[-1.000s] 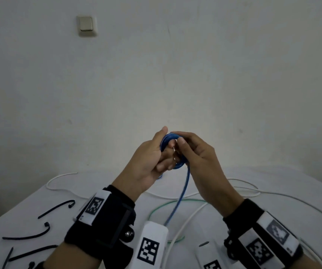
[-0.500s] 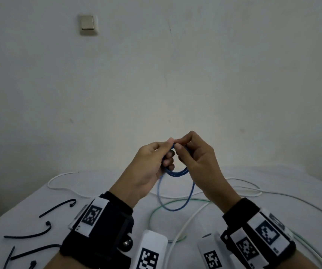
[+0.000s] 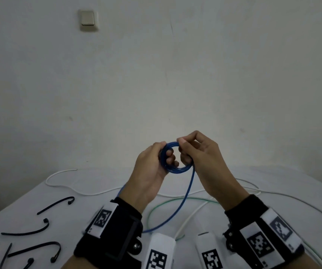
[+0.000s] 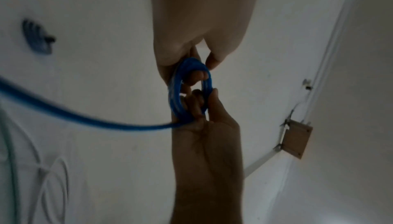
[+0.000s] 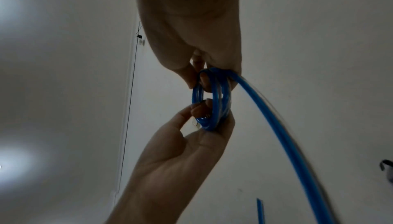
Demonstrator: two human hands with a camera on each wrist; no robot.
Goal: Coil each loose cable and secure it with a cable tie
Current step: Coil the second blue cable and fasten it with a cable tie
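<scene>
A blue cable [image 3: 175, 169] is wound into a small coil held in the air above the white table [image 3: 272, 183]. My left hand [image 3: 152, 164] grips the coil's left side, fingers curled through the ring [image 4: 176, 96]. My right hand [image 3: 197, 152] pinches the coil's top right between thumb and fingers [image 5: 212, 93]. A loose blue tail [image 3: 185, 199] hangs from the coil down to the table. Several black cable ties [image 3: 45, 226] lie on the table at the near left.
White cables [image 3: 98, 193] and a green cable [image 3: 171, 202] sprawl loose across the table under my hands. A wall with a light switch [image 3: 87, 18] stands behind the table. A tied blue coil [image 4: 38, 39] lies on the table in the left wrist view.
The hanging blue loop has been drawn up onto the coil, which now shows as a round ring. My hands have turned, and the tail hangs lower to the right.
</scene>
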